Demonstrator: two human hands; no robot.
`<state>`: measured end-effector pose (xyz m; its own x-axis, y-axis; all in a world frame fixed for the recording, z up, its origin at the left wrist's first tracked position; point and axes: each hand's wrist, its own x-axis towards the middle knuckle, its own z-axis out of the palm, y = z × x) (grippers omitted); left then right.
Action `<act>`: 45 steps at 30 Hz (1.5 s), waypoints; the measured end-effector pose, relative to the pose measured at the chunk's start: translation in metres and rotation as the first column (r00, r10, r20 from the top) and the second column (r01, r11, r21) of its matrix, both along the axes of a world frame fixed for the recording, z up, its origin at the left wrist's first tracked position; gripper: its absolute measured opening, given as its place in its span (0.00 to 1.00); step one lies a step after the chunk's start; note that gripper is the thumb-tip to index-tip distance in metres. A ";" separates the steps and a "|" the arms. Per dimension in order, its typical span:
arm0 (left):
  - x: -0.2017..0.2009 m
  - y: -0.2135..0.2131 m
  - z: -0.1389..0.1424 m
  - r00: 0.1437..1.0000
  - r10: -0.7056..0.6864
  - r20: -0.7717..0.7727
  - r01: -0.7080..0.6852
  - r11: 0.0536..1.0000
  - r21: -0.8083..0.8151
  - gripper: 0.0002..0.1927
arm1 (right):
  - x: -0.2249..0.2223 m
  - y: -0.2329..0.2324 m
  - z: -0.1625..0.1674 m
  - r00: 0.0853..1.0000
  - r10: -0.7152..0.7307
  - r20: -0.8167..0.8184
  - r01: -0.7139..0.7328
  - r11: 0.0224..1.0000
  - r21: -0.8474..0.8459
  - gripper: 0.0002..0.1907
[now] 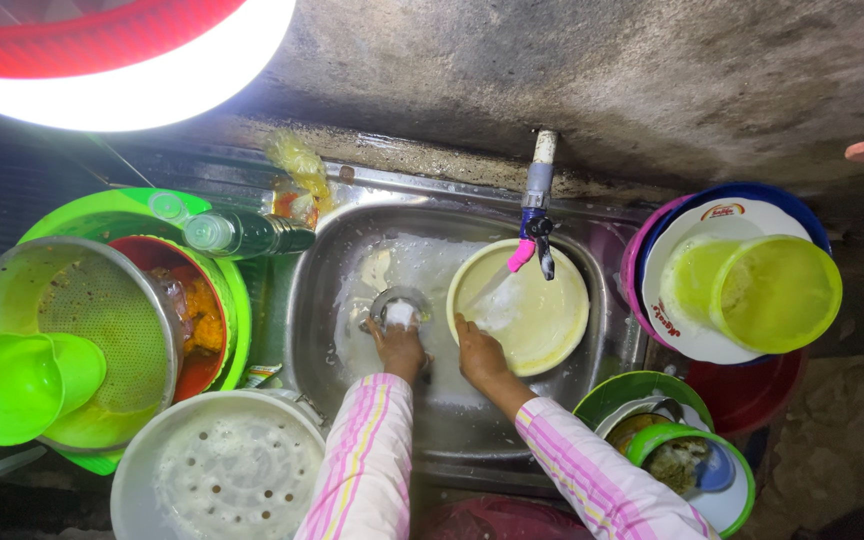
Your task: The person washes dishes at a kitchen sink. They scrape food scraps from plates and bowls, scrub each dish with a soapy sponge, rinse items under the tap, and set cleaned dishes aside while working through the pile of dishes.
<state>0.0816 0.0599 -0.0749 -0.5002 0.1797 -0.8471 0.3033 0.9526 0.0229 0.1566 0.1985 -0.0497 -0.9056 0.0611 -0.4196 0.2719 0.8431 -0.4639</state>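
- The left hand (399, 347) is curled over a small white scrubbing pad (401, 314), pressing it at the drain of the steel sink (324, 300); the fingers are bent, closed on the pad.
- The right hand (480, 355) lies just to the right of the left one, fingers gripping the near rim of a pale yellow plate (542, 315) that sits in the sink basin.
- Above the right hand, a tap (536, 195) with a pink handle reaches out from the wall, and a thin stream of water falls onto the plate beside the fingers.
- Soapy foam covers the sink bottom around both hands.
- Both arms wear sleeves (367, 460) striped in pink, white and yellow.
- Far left of the left hand, a metal strainer (102, 310) rests in a green basin (112, 212), with a green ladle-like cup (7, 385) lying against it; a red bowl (197, 320) with orange food sits just beside.
- A clear bottle (242, 235) lies on its side above and left of the left hand.
- Below left, a white perforated steamer tray (222, 470).
- To the right of the right hand, a stack of plates (672, 300) carries a yellow bowl (767, 290); nearer, green-rimmed bowls (672, 445) hold food scraps.
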 end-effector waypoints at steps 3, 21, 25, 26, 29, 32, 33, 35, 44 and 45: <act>0.001 -0.001 0.000 1.000 0.007 -0.003 -0.007 1.000 0.002 0.57 | -0.001 0.000 0.000 1.000 0.012 0.014 -0.013 1.000 0.016 0.35; 0.016 -0.030 -0.014 0.593 0.535 -0.602 -0.346 0.844 0.410 0.29 | -0.025 0.085 -0.016 0.816 -0.579 0.001 0.578 0.815 -0.043 0.13; 0.009 -0.024 -0.020 0.550 0.815 -0.184 -0.731 0.576 0.366 0.22 | -0.025 0.098 -0.024 0.637 -0.764 0.102 0.758 0.645 0.098 0.22; 0.009 -0.020 -0.022 0.541 0.820 -0.185 -0.713 0.564 0.416 0.24 | -0.027 0.089 -0.025 0.616 -0.719 0.323 0.781 0.612 -0.126 0.21; 0.011 -0.012 -0.029 0.568 0.802 -0.185 -0.669 0.581 0.463 0.25 | -0.039 0.048 -0.026 0.603 -0.067 0.795 0.766 0.326 -0.553 0.18; 0.016 -0.010 -0.032 0.688 0.708 -0.160 -0.650 0.698 0.300 0.22 | -0.052 0.038 -0.029 0.793 0.196 0.577 0.405 0.539 -0.739 0.17; 0.020 -0.010 -0.031 0.724 0.674 -0.147 -0.634 0.735 0.242 0.22 | -0.053 0.042 -0.031 0.896 0.144 0.420 0.207 0.700 -0.683 0.17; 0.030 -0.009 -0.032 0.782 0.622 0.044 -0.619 0.766 0.172 0.22 | -0.049 0.066 -0.032 0.959 -0.182 0.218 0.247 0.913 -0.324 0.17; 0.077 0.018 -0.026 0.517 0.603 0.608 -0.830 0.526 0.185 0.16 | -0.022 0.069 -0.017 0.651 0.041 0.758 0.730 0.241 -0.640 0.17; 0.065 0.017 -0.027 0.480 0.713 0.512 -0.877 0.406 0.257 0.15 | -0.027 0.068 -0.016 0.723 0.147 0.675 0.628 0.269 -0.731 0.17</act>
<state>0.1466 0.0772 -0.1015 -0.3768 0.2009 -0.9043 -0.6907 0.5895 0.4188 0.1301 0.2660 -0.0653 -0.4951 -0.5164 -0.6987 0.8597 -0.1751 -0.4798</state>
